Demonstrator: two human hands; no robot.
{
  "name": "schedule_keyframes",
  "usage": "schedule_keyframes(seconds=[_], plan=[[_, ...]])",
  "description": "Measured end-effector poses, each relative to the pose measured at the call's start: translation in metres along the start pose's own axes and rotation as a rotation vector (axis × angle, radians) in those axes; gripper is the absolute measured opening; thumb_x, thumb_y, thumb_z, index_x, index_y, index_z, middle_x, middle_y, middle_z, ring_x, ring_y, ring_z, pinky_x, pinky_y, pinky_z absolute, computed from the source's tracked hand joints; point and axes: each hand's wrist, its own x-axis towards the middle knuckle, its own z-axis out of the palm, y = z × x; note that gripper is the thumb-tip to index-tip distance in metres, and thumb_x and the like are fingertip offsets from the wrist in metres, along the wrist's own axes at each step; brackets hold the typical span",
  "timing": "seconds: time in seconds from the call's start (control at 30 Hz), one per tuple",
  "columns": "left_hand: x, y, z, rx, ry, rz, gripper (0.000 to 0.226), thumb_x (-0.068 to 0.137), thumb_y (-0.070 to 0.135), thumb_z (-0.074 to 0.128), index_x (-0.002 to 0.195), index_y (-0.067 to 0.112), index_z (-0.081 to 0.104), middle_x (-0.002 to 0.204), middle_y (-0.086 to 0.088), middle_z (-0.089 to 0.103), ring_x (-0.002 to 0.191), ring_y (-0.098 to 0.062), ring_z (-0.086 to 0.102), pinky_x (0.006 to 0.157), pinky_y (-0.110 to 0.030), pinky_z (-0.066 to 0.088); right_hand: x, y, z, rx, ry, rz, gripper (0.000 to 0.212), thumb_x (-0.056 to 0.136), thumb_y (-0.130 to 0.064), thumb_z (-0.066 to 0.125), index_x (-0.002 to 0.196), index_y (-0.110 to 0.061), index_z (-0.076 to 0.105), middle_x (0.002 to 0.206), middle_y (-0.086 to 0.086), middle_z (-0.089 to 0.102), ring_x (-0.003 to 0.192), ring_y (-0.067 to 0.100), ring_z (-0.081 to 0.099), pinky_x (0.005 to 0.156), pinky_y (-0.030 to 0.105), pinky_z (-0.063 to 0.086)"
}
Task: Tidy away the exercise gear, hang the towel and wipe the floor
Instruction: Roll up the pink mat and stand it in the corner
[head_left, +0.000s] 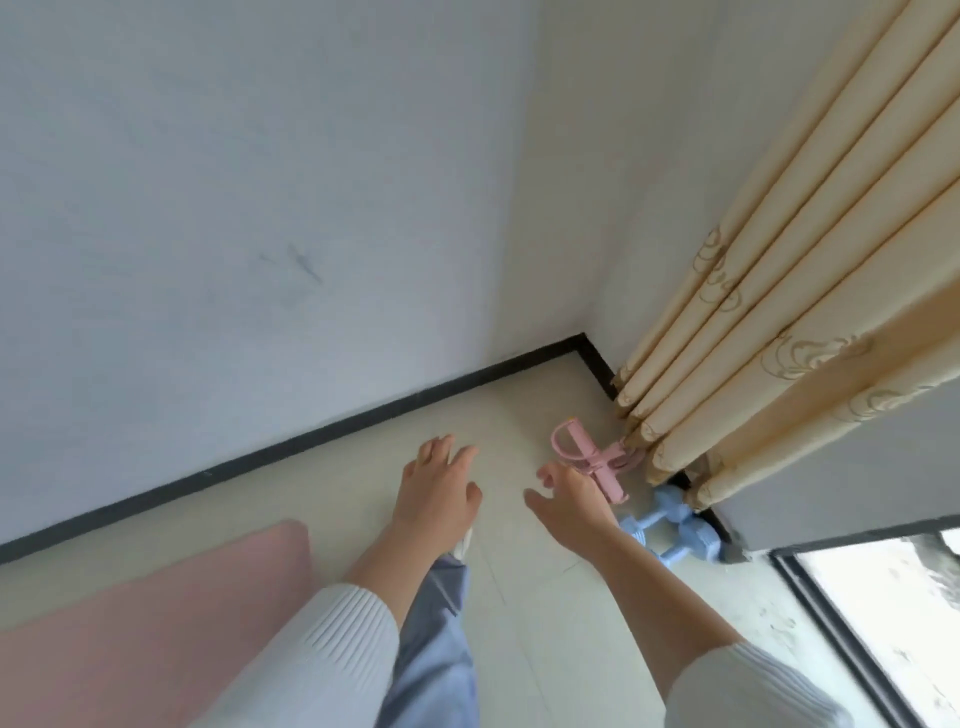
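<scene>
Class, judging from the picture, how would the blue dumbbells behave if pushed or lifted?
The blue dumbbells probably feel heavy for their size, being compact weights. Their ends look faceted, so they would likely slide rather than roll.

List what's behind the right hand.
Pink pedal puller and blue dumbbells on the floor at the curtain hem. The right hand covers part of each; anything behind the curtain folds is hidden.
</scene>
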Motion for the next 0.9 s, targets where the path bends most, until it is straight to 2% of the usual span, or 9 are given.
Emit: schedule_keyframes(seconds=[0.27, 0.43, 0.53, 0.7, 0.9], plan=[[-0.217, -0.043, -0.005, -0.075, 0.101, -0.241, 0.051, 0.096, 0.027, 0.042, 0.146, 0.02, 0.031, 0.157, -0.006, 0.019, 0.144, -0.025, 0.014, 0.114, -0.042, 0.024, -0.145, -0.062, 0.055, -0.082, -0.152, -0.188, 0.038, 0.088, -0.033, 0.058, 0.122, -0.016, 0.054, 0.119, 0.0, 0.06, 0.101, 0.019, 0.058, 0.083, 0.031, 0.047], [-0.325, -0.087, -0.01, -0.093, 0.115, -0.34, 0.05, 0.095, 0.028, 0.043, 0.143, 0.02, 0.033, 0.153, -0.005, 0.027, 0.14, -0.025, 0.022, 0.11, -0.04, 0.032, -0.231, -0.11, 0.108, -0.137, -0.206, -0.277, 0.039, 0.088, -0.036, 0.056, 0.123, -0.019, 0.053, 0.118, -0.002, 0.06, 0.105, 0.019, 0.058, 0.085, 0.031, 0.047], [-0.39, -0.117, -0.015, -0.114, 0.134, -0.373, 0.048, 0.096, 0.027, 0.043, 0.143, 0.019, 0.034, 0.152, -0.003, 0.028, 0.14, -0.025, 0.022, 0.111, -0.04, 0.031, -0.28, -0.138, 0.145, -0.169, -0.223, -0.299, 0.04, 0.089, -0.035, 0.055, 0.125, -0.017, 0.052, 0.12, -0.001, 0.059, 0.106, 0.021, 0.057, 0.085, 0.031, 0.046], [-0.506, -0.194, -0.016, -0.117, 0.133, -0.371, 0.052, 0.097, 0.027, 0.04, 0.147, 0.019, 0.027, 0.157, -0.007, 0.02, 0.144, -0.026, 0.013, 0.113, -0.043, 0.028, -0.367, -0.191, 0.217, -0.189, -0.228, -0.283, 0.042, 0.09, -0.034, 0.055, 0.128, -0.016, 0.05, 0.123, 0.0, 0.057, 0.105, 0.022, 0.057, 0.083, 0.032, 0.048], [-0.593, -0.3, -0.002, -0.091, 0.082, -0.448, 0.054, 0.096, 0.03, 0.041, 0.146, 0.017, 0.03, 0.156, -0.01, 0.023, 0.143, -0.026, 0.016, 0.11, -0.042, 0.031, -0.442, -0.247, 0.317, -0.16, -0.258, -0.308, 0.044, 0.089, -0.033, 0.055, 0.129, -0.016, 0.05, 0.126, 0.0, 0.057, 0.109, 0.022, 0.057, 0.084, 0.033, 0.048]])
